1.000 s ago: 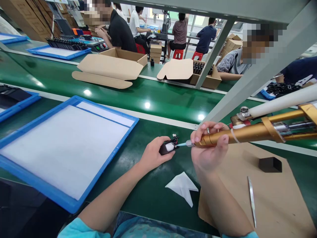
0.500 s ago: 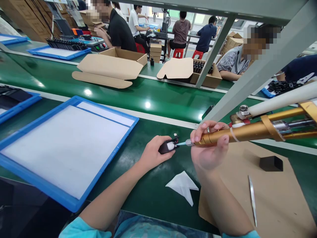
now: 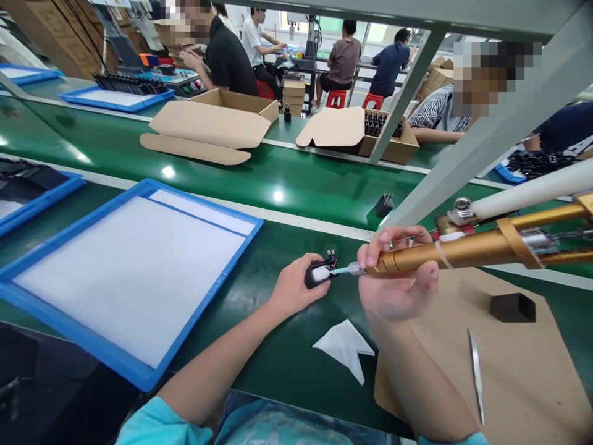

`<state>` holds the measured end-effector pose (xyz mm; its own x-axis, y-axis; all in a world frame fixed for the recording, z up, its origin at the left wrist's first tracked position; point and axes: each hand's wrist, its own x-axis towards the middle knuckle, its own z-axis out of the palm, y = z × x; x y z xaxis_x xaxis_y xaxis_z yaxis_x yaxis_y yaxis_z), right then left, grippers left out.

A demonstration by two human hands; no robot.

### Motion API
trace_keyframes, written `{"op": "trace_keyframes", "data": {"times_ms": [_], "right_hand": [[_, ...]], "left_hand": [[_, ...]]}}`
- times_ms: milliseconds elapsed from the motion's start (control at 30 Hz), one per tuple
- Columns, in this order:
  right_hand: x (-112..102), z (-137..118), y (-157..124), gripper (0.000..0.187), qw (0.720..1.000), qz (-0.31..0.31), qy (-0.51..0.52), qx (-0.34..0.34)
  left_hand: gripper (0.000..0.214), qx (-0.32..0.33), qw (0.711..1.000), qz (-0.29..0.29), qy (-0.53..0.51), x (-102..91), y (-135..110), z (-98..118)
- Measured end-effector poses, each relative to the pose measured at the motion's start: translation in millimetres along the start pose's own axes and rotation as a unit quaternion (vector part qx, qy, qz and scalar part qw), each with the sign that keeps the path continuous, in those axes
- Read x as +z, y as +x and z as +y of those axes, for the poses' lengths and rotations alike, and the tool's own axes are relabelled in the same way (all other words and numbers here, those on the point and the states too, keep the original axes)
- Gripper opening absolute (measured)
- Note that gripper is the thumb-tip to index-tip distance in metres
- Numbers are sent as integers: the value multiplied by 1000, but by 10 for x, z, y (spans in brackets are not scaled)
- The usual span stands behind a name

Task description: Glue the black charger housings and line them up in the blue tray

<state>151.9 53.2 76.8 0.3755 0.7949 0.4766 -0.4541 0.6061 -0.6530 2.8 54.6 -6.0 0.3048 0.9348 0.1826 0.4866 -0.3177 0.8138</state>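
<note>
My left hand [image 3: 291,289] is closed round a small black part [image 3: 319,272] with a white patch and red wires at its top, held just above the green bench. My right hand [image 3: 397,281] grips a long gold dispensing tool [image 3: 463,250] by its front end. The tool's pale blue tip [image 3: 343,269] touches the black part. A white hose [image 3: 523,192] runs beside the tool toward the right edge.
A blue tray with a white liner [image 3: 121,275] lies left. A folded white paper [image 3: 343,347] sits below the hands. On a cardboard sheet [image 3: 519,377] right lie a black block [image 3: 513,307] and metal tweezers [image 3: 475,373]. A black part [image 3: 384,204] rides the green conveyor. Open cartons and seated people are beyond.
A small black part has come into view on the conveyor behind my hands. My hands and the tool stay together, barely shifted.
</note>
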Motion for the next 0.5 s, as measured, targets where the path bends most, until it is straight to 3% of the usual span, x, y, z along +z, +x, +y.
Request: {"op": "trace_keyframes", "data": {"times_ms": [133, 500], "right_hand": [[41, -18, -48, 30, 1000, -11, -1, 1], [141, -94, -194, 27, 999, -50, 11, 8]], "left_hand": [[37, 20, 1000, -8, -21, 80, -50, 21], [37, 164, 981, 79, -60, 80, -127, 131]]}}
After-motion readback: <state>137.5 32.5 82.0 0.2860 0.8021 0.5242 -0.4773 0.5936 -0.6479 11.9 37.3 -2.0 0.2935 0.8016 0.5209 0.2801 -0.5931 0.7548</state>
